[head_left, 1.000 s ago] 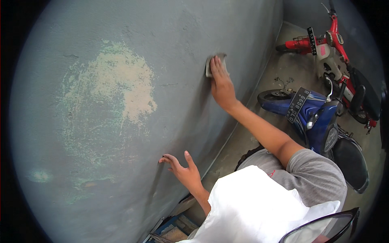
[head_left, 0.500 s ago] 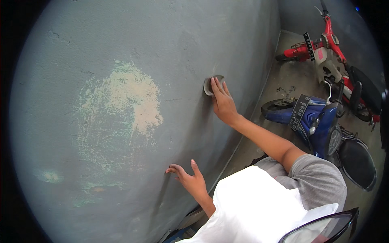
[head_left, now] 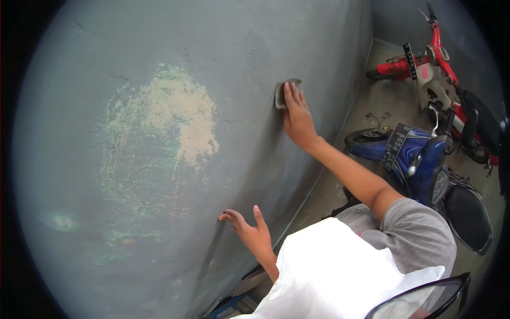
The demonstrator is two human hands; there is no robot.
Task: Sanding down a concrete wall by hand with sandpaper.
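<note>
On my feed: one blue motorbike parked near the wall's foot; one red motorbike behind it, farther along the concrete floor; one curved dark mirror rim at lower right; stacked flat items against the wall base.

From my remote seat, most of the grey pad was hidden under my right hand, so I couldn't tell its kind. The curved mirror was cut off at the lower edge. The blue scooter partly hid the red motorbike, whose far end vanished into the dark rim.
</note>
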